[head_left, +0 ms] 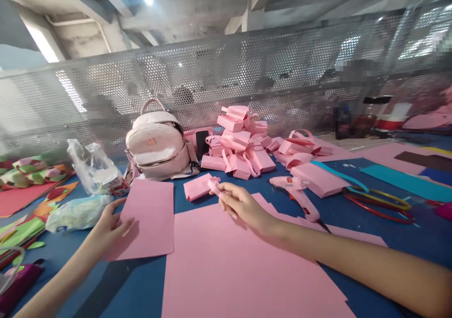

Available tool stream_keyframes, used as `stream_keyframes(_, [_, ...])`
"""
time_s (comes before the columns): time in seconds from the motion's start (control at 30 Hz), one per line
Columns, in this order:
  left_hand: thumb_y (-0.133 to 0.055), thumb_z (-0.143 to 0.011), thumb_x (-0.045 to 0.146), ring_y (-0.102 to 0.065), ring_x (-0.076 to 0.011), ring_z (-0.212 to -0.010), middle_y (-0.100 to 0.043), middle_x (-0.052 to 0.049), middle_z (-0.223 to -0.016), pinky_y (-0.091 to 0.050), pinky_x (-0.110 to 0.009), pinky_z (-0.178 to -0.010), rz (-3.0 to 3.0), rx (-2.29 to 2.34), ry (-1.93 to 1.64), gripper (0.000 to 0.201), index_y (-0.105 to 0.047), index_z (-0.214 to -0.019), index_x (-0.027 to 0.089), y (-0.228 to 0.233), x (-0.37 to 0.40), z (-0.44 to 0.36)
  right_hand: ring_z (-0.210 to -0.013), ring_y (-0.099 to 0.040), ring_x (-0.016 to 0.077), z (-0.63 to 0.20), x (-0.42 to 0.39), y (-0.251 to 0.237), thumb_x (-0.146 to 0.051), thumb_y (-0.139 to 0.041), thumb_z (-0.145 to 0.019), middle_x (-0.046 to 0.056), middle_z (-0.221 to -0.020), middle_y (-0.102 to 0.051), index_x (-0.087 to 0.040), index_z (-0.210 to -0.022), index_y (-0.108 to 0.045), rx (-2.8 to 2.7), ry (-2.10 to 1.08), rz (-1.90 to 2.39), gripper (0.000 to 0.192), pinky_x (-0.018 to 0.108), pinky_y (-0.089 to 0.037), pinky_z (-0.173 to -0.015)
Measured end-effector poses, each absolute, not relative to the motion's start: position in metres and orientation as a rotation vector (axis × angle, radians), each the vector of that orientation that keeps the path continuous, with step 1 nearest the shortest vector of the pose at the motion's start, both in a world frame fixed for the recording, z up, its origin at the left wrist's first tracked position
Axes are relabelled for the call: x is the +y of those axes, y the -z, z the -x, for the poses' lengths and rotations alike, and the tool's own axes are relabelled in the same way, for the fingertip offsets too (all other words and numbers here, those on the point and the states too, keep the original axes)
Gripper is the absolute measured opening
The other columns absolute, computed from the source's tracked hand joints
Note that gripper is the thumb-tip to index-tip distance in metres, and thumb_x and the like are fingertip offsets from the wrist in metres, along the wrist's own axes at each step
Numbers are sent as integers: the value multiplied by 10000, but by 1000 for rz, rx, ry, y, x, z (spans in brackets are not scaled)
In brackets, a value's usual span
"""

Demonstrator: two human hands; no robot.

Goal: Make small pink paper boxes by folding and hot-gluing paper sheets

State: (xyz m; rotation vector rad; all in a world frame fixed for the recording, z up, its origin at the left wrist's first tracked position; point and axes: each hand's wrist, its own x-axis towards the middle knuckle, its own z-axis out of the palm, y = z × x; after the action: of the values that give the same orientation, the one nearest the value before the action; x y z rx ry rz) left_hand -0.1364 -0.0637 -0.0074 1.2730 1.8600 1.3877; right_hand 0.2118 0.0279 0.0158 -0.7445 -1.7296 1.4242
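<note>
The left hand [112, 224] lies flat, pinning the small pink sheet [148, 218] on the blue surface [367, 214]; the right hand [240, 206] pinches a pink strip [214, 186]; best keep the sheet pressed still, the strip lightly held.

No writing can be made out anywhere: the small patch on the pink backpack [151, 141] and the print on the plastic bag [95, 169] are too blurred to read.

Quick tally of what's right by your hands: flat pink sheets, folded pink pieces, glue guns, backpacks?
Flat pink sheets: 2 (small, large)
Folded pink pieces near the hands: 2 (on table, in right hand)
Glue gun: 1
Backpack: 1
Total: 6
</note>
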Motion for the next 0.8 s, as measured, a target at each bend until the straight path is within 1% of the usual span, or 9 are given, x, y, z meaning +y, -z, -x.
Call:
stream_keyframes(0.07, [-689, -699, 585, -658, -390, -1108, -651, -161, -1176, -573, -532, -857, -1667, 2066, -1347, 821, -415, -1366, 193, 3, -66, 150, -456, -345, 65, -217, 20, -36, -472, -565, -949, -78, -610, -461, -181, -985, -599, -1778, -1437, 658, 295, 203, -308, -447])
stream_keyframes(0.1, [-633, -752, 580, -522, -438, -1291, -545, -212, -1336, -481, -617, -987, -1888, 2227, -1306, 788, -410, -1387, 170, -2, -67, 151, -460, -337, 68, -221, 17, -45, -478, -560, -954, -80, -593, -439, -180, -952, -599, -1819, -1440, 609, 300, 208, -296, -452])
stream_keyframes(0.13, [-616, -789, 534, -349, -450, -1425, -410, -221, -1471, -342, -657, -1105, -1972, 2259, -1313, 735, -413, -1397, 175, -8, -68, 148, -467, -332, 72, -225, 14, -54, -479, -557, -956, -80, -582, -419, -178, -912, -599, -1862, -1435, 567, 306, 209, -281, -450])
stream_keyframes(0.17, [-593, -835, 486, -303, -412, -1460, -351, -186, -1522, -286, -627, -1158, -2058, 2240, -1287, 642, -435, -1391, 208, -15, -68, 140, -476, -337, 75, -230, 11, -61, -474, -555, -960, -78, -579, -408, -175, -889, -602, -1901, -1414, 550, 310, 210, -280, -455])
stream_keyframes(0.23, [-478, -938, 381, -379, -356, -1421, -434, -173, -1458, -316, -580, -1158, -2375, 2043, -1165, 457, -461, -1359, 204, -26, -65, 114, -493, -368, 77, -241, 8, -70, -463, -560, -963, -66, -591, -433, -166, -864, -611, -2020, -1385, 560, 317, 206, -294, -464])
stream_keyframes(0.33, [-468, -977, 314, -520, -290, -1307, -561, -120, -1376, -408, -498, -1108, -2494, 1838, -944, 400, -435, -1371, 246, -33, -47, 63, -519, -434, 77, -257, 5, -74, -407, -579, -955, -37, -635, -524, -156, -821, -629, -2275, -1328, 655, 289, 198, -340, -493])
stream_keyframes(0.57, [-859, -717, 309, -372, -404, -1416, -421, -182, -1526, -304, -582, -1162, -2437, 1732, -727, 838, -441, -1432, 181, -23, 41, -1, -699, -615, 176, -299, -23, -73, -262, -535, -932, 22, -724, -696, -188, -836, -728, -2714, -870, 1087, 228, 254, -392, -631])
stream_keyframes(0.67, [-667, -940, 327, -586, -301, -1213, -558, -120, -1387, -497, -534, -1005, -2327, 1691, -668, 430, -555, -1329, 183, -21, 68, 0, -839, -666, 243, -319, -31, -74, -248, -489, -946, 47, -813, -754, -224, -881, -757, -2757, -657, 1162, 277, 299, -409, -720])
stream_keyframes(0.8, [-627, -971, 311, -658, -245, -1067, -622, -98, -1281, -567, -447, -898, -2156, 1639, -680, 336, -585, -1277, 179, -15, 80, 11, -893, -689, 275, -339, -33, -73, -263, -479, -947, 50, -891, -775, -264, -970, -764, -2707, -641, 1205, 287, 320, -432, -739])
